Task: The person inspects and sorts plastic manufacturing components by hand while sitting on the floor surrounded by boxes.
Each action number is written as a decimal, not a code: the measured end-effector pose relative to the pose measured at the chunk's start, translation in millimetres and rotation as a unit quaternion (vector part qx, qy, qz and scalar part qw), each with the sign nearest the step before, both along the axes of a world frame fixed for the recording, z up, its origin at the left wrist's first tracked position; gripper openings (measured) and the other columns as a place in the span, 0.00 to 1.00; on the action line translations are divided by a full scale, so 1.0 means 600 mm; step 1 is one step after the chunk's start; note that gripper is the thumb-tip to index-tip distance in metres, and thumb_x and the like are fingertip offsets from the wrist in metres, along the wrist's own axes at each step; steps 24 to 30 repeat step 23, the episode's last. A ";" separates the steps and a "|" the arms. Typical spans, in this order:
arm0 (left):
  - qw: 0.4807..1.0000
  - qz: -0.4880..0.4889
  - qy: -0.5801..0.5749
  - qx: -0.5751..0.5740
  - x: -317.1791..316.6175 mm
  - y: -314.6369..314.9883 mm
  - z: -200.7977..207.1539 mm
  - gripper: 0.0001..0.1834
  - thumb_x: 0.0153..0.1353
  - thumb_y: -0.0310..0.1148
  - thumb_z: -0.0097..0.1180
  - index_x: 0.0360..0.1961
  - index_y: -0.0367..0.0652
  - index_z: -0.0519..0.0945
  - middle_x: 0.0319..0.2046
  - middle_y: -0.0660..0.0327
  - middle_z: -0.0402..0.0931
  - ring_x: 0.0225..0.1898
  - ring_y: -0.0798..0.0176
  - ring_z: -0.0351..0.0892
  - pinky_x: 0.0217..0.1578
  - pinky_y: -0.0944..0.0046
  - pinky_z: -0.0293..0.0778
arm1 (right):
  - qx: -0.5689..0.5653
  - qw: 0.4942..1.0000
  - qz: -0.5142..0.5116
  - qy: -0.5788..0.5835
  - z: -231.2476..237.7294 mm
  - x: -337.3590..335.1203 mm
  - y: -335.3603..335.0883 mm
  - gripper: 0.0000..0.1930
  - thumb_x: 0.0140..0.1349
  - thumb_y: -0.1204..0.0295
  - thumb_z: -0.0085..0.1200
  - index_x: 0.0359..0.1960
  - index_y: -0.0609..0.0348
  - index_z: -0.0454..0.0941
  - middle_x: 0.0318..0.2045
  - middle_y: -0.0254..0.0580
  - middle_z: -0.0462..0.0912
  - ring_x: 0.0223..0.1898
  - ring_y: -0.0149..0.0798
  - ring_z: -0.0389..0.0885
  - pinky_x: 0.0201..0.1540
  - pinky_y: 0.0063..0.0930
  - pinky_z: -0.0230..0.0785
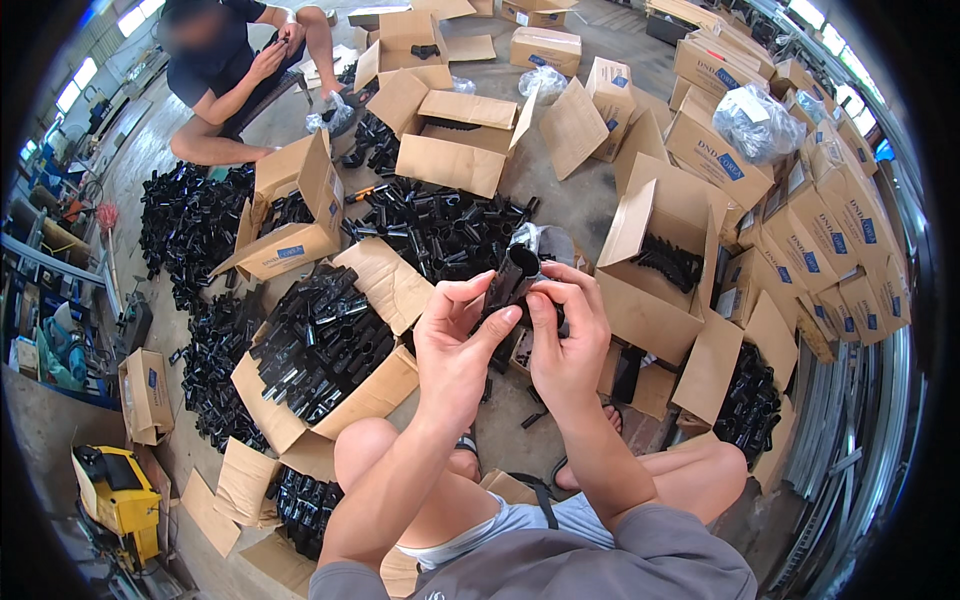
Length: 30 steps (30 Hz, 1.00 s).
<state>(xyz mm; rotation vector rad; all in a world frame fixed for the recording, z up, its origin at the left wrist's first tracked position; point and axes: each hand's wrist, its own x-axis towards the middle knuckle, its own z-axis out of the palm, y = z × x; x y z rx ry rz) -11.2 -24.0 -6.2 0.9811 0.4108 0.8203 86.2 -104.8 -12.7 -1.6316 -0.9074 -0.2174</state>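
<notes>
Up in front of me, a short black tube [512,275] is tilted so that its open round end shows. My left hand [450,345] is closed on its left side, thumb in front and fingers behind. At the tube's right edge, my right hand [570,345] is closed too, thumb and forefinger pinching there; its other fingertips are partly hidden. Beyond both hands spreads a heap of loose black tubular parts [430,225]. Left of my left hand stands an open carton [375,402] filled with rows of black tubes.
At the far left another person [215,75] sits with hands together. An open carton [650,310] with black parts stands to the right. Stacked cartons [800,240] rise behind it, beside long metal profiles [850,430]. A yellow machine [125,500] is at the lower left.
</notes>
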 end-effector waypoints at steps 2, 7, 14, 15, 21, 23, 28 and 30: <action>1.000 -0.002 -0.004 -0.003 0.000 0.000 0.002 0.17 0.60 0.16 0.65 0.48 0.38 0.76 0.53 0.57 0.79 0.55 0.66 0.78 0.58 0.65 0.76 | -0.005 1.000 -0.005 -0.007 0.004 -0.004 -0.003 0.06 0.64 0.74 0.61 0.40 0.62 0.82 0.47 0.49 0.83 0.48 0.50 0.81 0.53 0.39 0.72; 1.000 -0.002 0.005 0.006 -0.003 0.005 -0.004 0.17 0.60 0.16 0.65 0.48 0.39 0.76 0.53 0.57 0.79 0.55 0.66 0.78 0.58 0.65 0.75 | -0.014 0.999 0.028 -0.003 0.017 -0.005 -0.010 0.06 0.63 0.75 0.61 0.40 0.62 0.82 0.48 0.49 0.83 0.50 0.50 0.81 0.54 0.39 0.72; 1.000 0.004 0.006 0.003 0.000 0.003 0.000 0.16 0.60 0.16 0.65 0.48 0.38 0.76 0.53 0.58 0.79 0.55 0.66 0.78 0.58 0.65 0.75 | 0.030 0.997 0.041 0.057 0.005 -0.002 -0.002 0.07 0.63 0.74 0.62 0.41 0.62 0.82 0.48 0.51 0.82 0.50 0.49 0.81 0.55 0.37 0.72; 1.000 0.005 0.010 0.005 0.000 0.003 -0.001 0.16 0.60 0.16 0.65 0.47 0.38 0.76 0.53 0.58 0.79 0.56 0.66 0.78 0.58 0.65 0.75 | 0.016 0.999 0.034 0.040 0.004 -0.001 -0.002 0.07 0.63 0.75 0.62 0.41 0.63 0.82 0.48 0.51 0.82 0.50 0.48 0.81 0.54 0.37 0.72; 1.000 0.007 0.012 0.003 -0.003 0.003 -0.001 0.16 0.60 0.16 0.65 0.48 0.39 0.77 0.53 0.58 0.79 0.56 0.66 0.77 0.58 0.65 0.74 | 0.058 0.997 0.037 0.031 0.009 -0.005 0.005 0.08 0.62 0.75 0.62 0.41 0.63 0.81 0.47 0.50 0.82 0.50 0.47 0.82 0.54 0.36 0.72; 1.000 0.005 0.007 -0.001 -0.001 0.002 0.002 0.17 0.60 0.16 0.65 0.48 0.39 0.77 0.53 0.58 0.79 0.56 0.66 0.77 0.59 0.65 0.74 | 0.060 0.996 0.058 0.043 -0.004 0.001 0.000 0.09 0.62 0.74 0.62 0.42 0.63 0.81 0.48 0.50 0.82 0.50 0.47 0.82 0.54 0.37 0.72; 1.000 0.005 0.007 -0.001 -0.001 0.002 0.002 0.17 0.60 0.16 0.65 0.48 0.39 0.77 0.53 0.58 0.79 0.56 0.66 0.77 0.59 0.65 0.74 | 0.060 0.996 0.058 0.043 -0.004 0.001 0.000 0.09 0.62 0.74 0.62 0.42 0.63 0.81 0.48 0.50 0.82 0.50 0.47 0.82 0.54 0.37 0.72; 1.000 0.005 0.007 -0.001 -0.001 0.002 0.002 0.17 0.60 0.16 0.65 0.48 0.39 0.77 0.53 0.58 0.79 0.56 0.66 0.77 0.59 0.65 0.74 | 0.060 0.996 0.058 0.043 -0.004 0.001 0.000 0.09 0.62 0.74 0.62 0.42 0.63 0.81 0.48 0.50 0.82 0.50 0.47 0.82 0.54 0.37 0.72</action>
